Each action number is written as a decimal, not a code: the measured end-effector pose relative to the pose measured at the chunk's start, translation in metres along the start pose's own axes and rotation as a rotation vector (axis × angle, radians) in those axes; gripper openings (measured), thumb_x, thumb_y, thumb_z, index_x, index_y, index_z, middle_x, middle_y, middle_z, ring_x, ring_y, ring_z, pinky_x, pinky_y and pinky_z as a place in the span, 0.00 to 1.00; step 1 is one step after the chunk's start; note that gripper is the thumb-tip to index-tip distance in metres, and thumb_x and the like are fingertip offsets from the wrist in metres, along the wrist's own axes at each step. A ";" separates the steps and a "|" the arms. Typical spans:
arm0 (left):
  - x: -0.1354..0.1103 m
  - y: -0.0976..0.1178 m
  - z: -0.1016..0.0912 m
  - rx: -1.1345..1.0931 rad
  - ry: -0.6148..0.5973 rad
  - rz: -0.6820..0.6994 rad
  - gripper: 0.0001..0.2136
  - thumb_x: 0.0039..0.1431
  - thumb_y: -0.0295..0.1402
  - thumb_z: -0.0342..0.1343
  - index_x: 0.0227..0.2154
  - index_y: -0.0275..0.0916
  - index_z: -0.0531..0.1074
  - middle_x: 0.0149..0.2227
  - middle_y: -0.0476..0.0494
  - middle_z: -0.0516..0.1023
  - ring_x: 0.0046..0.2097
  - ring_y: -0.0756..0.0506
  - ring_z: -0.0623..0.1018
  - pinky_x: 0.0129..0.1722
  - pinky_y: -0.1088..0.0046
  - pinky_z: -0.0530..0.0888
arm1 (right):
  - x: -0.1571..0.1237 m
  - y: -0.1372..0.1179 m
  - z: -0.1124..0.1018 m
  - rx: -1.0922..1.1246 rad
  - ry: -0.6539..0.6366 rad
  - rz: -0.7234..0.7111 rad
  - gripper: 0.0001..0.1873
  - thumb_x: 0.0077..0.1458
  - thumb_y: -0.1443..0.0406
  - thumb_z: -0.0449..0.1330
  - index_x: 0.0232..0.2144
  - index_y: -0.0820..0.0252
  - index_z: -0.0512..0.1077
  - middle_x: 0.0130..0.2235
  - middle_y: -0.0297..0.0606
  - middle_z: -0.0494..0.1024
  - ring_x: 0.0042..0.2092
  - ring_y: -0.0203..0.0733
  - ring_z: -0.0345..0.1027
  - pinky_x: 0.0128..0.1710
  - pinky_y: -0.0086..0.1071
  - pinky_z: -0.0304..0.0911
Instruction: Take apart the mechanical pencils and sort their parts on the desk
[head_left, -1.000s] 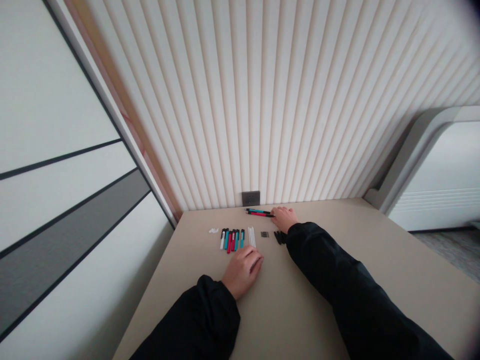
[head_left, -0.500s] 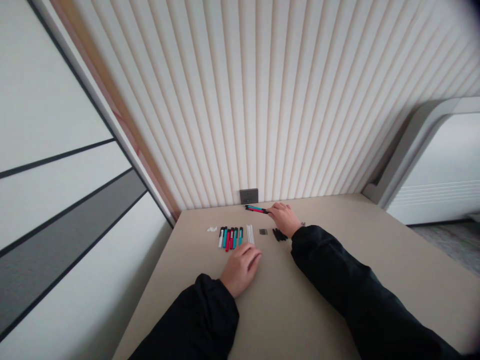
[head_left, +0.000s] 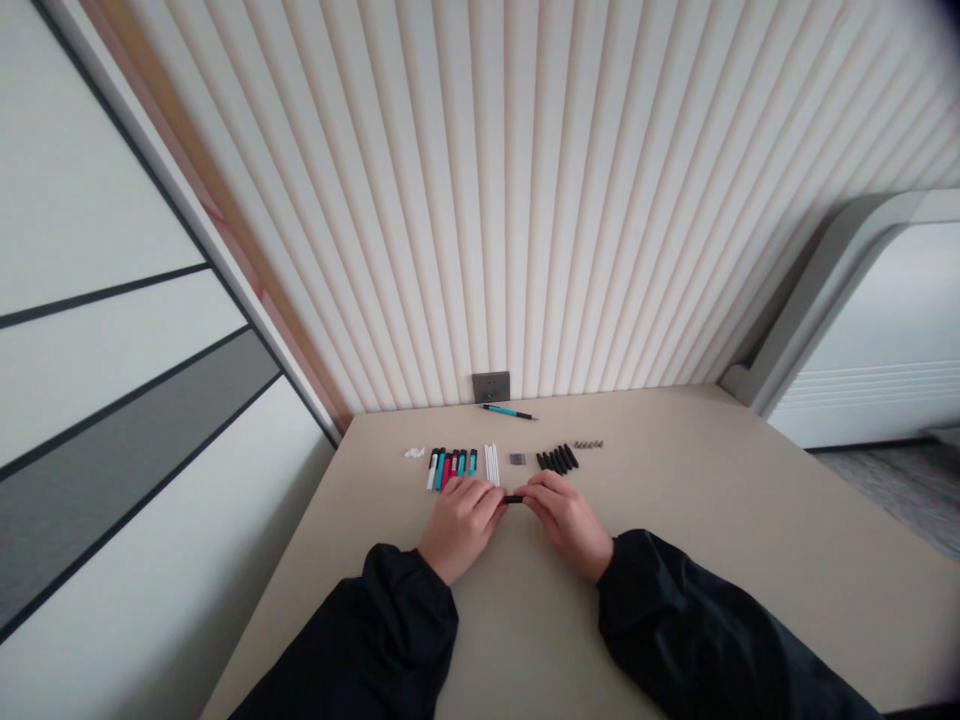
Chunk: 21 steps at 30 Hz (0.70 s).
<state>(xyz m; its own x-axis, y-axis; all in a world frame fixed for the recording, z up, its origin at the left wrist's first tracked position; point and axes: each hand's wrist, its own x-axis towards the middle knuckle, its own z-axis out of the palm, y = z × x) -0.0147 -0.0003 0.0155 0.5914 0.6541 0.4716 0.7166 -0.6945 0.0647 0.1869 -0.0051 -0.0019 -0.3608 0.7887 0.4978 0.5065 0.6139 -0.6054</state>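
Observation:
My left hand (head_left: 463, 520) and my right hand (head_left: 564, 517) meet low over the table, fingers closed on opposite ends of a pen (head_left: 514, 499). Only a short black section of it shows in the gap; the fingers hide the rest. Just beyond my left hand lies a row of pen barrels (head_left: 441, 470), white, blue and red with black ends. Thin white refills (head_left: 491, 464) are beside them. Past my right hand are several black grips (head_left: 558, 459) laid side by side.
A blue pen (head_left: 510, 411) lies at the back by the wall, below a dark socket (head_left: 491, 387). Small white pieces (head_left: 414, 453), small grey pieces (head_left: 517, 459) and a row of small metal tips (head_left: 588, 444) are on the table (head_left: 697, 500).
My right hand has come back from the far edge to my left hand. The red pen is gone from beside the blue one, and both hands now hold a pen between them.

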 end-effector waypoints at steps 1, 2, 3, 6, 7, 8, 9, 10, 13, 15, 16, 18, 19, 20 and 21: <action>0.000 -0.002 0.001 0.025 -0.023 0.008 0.07 0.64 0.31 0.49 0.39 0.38 0.72 0.34 0.44 0.74 0.37 0.44 0.74 0.39 0.65 0.71 | 0.001 0.000 -0.002 0.016 -0.003 0.012 0.14 0.65 0.64 0.48 0.41 0.57 0.74 0.38 0.41 0.73 0.40 0.41 0.68 0.41 0.35 0.65; -0.001 -0.004 0.002 0.044 -0.041 0.019 0.08 0.65 0.32 0.49 0.38 0.38 0.72 0.31 0.45 0.73 0.35 0.45 0.73 0.36 0.66 0.70 | 0.001 0.001 -0.003 0.030 -0.010 0.027 0.14 0.65 0.63 0.49 0.40 0.57 0.74 0.37 0.41 0.73 0.39 0.41 0.68 0.41 0.34 0.64; -0.002 -0.005 0.003 0.061 -0.054 0.030 0.08 0.65 0.32 0.48 0.38 0.38 0.72 0.30 0.46 0.72 0.34 0.46 0.73 0.35 0.68 0.70 | 0.001 0.002 -0.005 0.042 -0.021 0.043 0.14 0.65 0.63 0.49 0.39 0.57 0.74 0.37 0.40 0.73 0.39 0.41 0.68 0.41 0.34 0.64; -0.003 -0.008 0.004 0.090 -0.070 0.056 0.09 0.66 0.33 0.48 0.37 0.39 0.73 0.28 0.47 0.71 0.33 0.47 0.73 0.34 0.70 0.69 | 0.000 0.007 -0.005 0.046 -0.042 0.107 0.16 0.65 0.61 0.48 0.36 0.58 0.74 0.33 0.39 0.74 0.37 0.40 0.68 0.38 0.32 0.63; -0.003 -0.008 0.004 0.089 -0.068 0.062 0.09 0.66 0.33 0.48 0.37 0.39 0.73 0.28 0.47 0.71 0.33 0.47 0.73 0.34 0.70 0.68 | -0.001 0.009 -0.004 0.031 -0.045 0.130 0.17 0.65 0.60 0.47 0.33 0.59 0.73 0.30 0.38 0.73 0.35 0.40 0.67 0.36 0.32 0.62; -0.002 -0.008 0.003 0.082 -0.063 0.066 0.08 0.66 0.32 0.48 0.37 0.39 0.72 0.29 0.47 0.71 0.33 0.47 0.73 0.34 0.70 0.68 | -0.001 0.011 -0.003 0.013 -0.052 0.151 0.19 0.66 0.59 0.46 0.30 0.59 0.73 0.29 0.37 0.73 0.34 0.40 0.67 0.35 0.32 0.61; -0.002 -0.007 0.003 0.069 -0.056 0.069 0.08 0.66 0.32 0.48 0.37 0.39 0.72 0.29 0.47 0.72 0.34 0.47 0.73 0.35 0.70 0.68 | -0.002 0.013 -0.002 -0.002 -0.066 0.166 0.21 0.66 0.59 0.46 0.28 0.59 0.73 0.27 0.37 0.73 0.33 0.39 0.67 0.34 0.31 0.60; -0.002 -0.007 0.002 0.054 -0.050 0.070 0.08 0.66 0.32 0.49 0.37 0.39 0.72 0.30 0.46 0.72 0.34 0.47 0.73 0.35 0.70 0.68 | -0.002 0.014 -0.002 -0.011 -0.084 0.172 0.22 0.66 0.59 0.46 0.27 0.59 0.72 0.27 0.37 0.73 0.32 0.39 0.67 0.34 0.31 0.60; -0.002 -0.006 0.001 0.021 -0.052 0.071 0.08 0.66 0.32 0.48 0.37 0.40 0.73 0.29 0.47 0.72 0.33 0.48 0.73 0.34 0.71 0.69 | -0.002 0.017 -0.001 -0.011 -0.137 0.159 0.22 0.66 0.58 0.46 0.25 0.59 0.72 0.27 0.36 0.74 0.32 0.38 0.68 0.34 0.31 0.60; -0.003 -0.006 0.001 0.020 -0.065 0.074 0.09 0.66 0.32 0.47 0.38 0.39 0.73 0.29 0.47 0.72 0.32 0.48 0.74 0.32 0.73 0.69 | -0.002 0.017 -0.002 -0.019 -0.139 0.140 0.22 0.66 0.59 0.46 0.25 0.59 0.72 0.27 0.36 0.74 0.32 0.39 0.68 0.34 0.31 0.60; -0.003 -0.005 0.001 0.019 -0.070 0.073 0.09 0.66 0.32 0.47 0.39 0.39 0.73 0.29 0.47 0.72 0.32 0.48 0.74 0.31 0.73 0.69 | -0.002 0.017 -0.003 -0.026 -0.134 0.129 0.21 0.66 0.59 0.47 0.25 0.59 0.71 0.27 0.36 0.73 0.32 0.39 0.67 0.34 0.31 0.60; -0.004 -0.005 0.001 0.005 -0.068 0.070 0.10 0.66 0.32 0.47 0.41 0.39 0.73 0.29 0.47 0.72 0.32 0.49 0.74 0.29 0.74 0.69 | -0.001 0.015 -0.004 -0.040 -0.119 0.095 0.21 0.66 0.59 0.47 0.26 0.59 0.71 0.28 0.37 0.73 0.32 0.39 0.67 0.34 0.31 0.60; -0.004 -0.005 0.001 -0.009 -0.061 0.067 0.10 0.66 0.32 0.47 0.41 0.40 0.73 0.28 0.47 0.73 0.31 0.49 0.75 0.28 0.75 0.69 | -0.001 0.015 -0.005 -0.045 -0.112 0.076 0.20 0.66 0.59 0.47 0.27 0.59 0.71 0.28 0.37 0.73 0.33 0.39 0.66 0.34 0.31 0.61; -0.004 -0.005 0.001 -0.026 -0.053 0.064 0.10 0.66 0.32 0.47 0.42 0.40 0.73 0.28 0.47 0.73 0.30 0.49 0.75 0.27 0.75 0.69 | -0.001 0.014 -0.005 -0.049 -0.105 0.058 0.20 0.66 0.59 0.47 0.27 0.59 0.71 0.28 0.38 0.73 0.33 0.40 0.66 0.34 0.32 0.61; -0.004 -0.005 0.000 -0.041 -0.046 0.061 0.10 0.66 0.32 0.47 0.42 0.40 0.73 0.28 0.47 0.73 0.30 0.50 0.75 0.27 0.75 0.69 | -0.001 0.014 -0.005 -0.054 -0.099 0.040 0.20 0.66 0.59 0.46 0.28 0.59 0.72 0.29 0.39 0.72 0.33 0.40 0.66 0.34 0.32 0.61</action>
<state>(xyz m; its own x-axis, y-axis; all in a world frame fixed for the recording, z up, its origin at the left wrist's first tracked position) -0.0207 0.0004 0.0129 0.6507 0.6226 0.4347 0.6633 -0.7447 0.0737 0.1984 0.0025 -0.0074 -0.4137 0.8138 0.4081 0.5627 0.5810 -0.5881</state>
